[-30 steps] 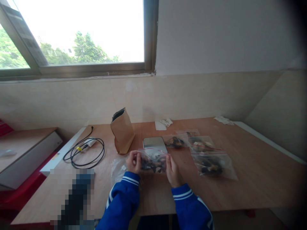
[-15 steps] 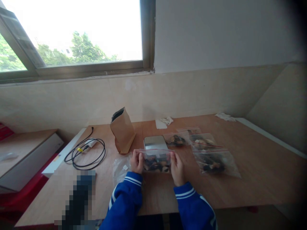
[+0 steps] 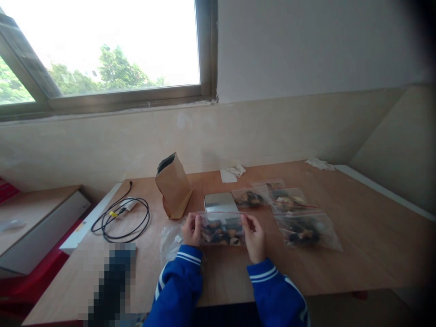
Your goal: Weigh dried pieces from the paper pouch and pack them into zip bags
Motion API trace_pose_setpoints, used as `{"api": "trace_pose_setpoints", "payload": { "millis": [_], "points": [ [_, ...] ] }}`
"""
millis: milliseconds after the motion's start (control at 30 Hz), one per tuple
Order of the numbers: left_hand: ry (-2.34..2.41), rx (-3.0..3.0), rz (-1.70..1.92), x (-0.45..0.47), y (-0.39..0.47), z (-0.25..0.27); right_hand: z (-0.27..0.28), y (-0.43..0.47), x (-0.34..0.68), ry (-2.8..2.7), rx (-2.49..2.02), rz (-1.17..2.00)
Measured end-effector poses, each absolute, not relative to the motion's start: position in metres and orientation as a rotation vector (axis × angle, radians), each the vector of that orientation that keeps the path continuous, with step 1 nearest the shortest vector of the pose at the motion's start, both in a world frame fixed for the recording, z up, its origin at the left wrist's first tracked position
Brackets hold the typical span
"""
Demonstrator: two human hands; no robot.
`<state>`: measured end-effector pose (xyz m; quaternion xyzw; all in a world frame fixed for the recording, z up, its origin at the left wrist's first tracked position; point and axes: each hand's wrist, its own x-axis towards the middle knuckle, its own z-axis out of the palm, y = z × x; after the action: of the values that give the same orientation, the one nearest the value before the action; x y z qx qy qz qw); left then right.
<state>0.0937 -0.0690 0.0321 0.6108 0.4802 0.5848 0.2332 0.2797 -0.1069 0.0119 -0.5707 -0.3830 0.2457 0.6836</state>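
Observation:
A clear zip bag (image 3: 223, 231) with a red seal line holds dark and tan pieces that I cannot identify. My left hand (image 3: 192, 230) pinches its upper left corner, and my right hand (image 3: 254, 237) pinches the upper right one. Just behind the bag lies a flat silver-topped device, like a small scale (image 3: 220, 202), partly covered by it. Under and beside my left wrist spreads a pile of clear plastic bags (image 3: 169, 240). To the right rest several filled zip bags (image 3: 303, 231) with similar dark and tan contents.
An open brown paper bag (image 3: 175, 188) stands behind my left hand. A coiled black cable (image 3: 148, 218) lies at the left, near a pixelated dark object (image 3: 114, 281). Crumpled white paper (image 3: 236, 171) and a white scrap (image 3: 320, 164) sit by the wall.
My hands have drawn slightly apart along the top of the zip bag, with the left shifting a little left. Both keep their pinch. The other objects stay where they were.

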Motion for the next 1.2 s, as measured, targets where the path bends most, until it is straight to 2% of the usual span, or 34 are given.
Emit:
{"api": "trace_pose_setpoints", "payload": {
  "millis": [300, 1200],
  "points": [
    [1.325, 1.678, 1.551, 0.0919, -0.0734, 0.0343, 0.0082, -0.1084, 0.2846, -0.862, -1.325, 0.573],
    [1.335, 1.846, 1.536, 0.0907, -0.0735, 0.0254, 0.0098, -0.1121, 0.2825, -1.043, -1.405, 0.212]
  ]
}}
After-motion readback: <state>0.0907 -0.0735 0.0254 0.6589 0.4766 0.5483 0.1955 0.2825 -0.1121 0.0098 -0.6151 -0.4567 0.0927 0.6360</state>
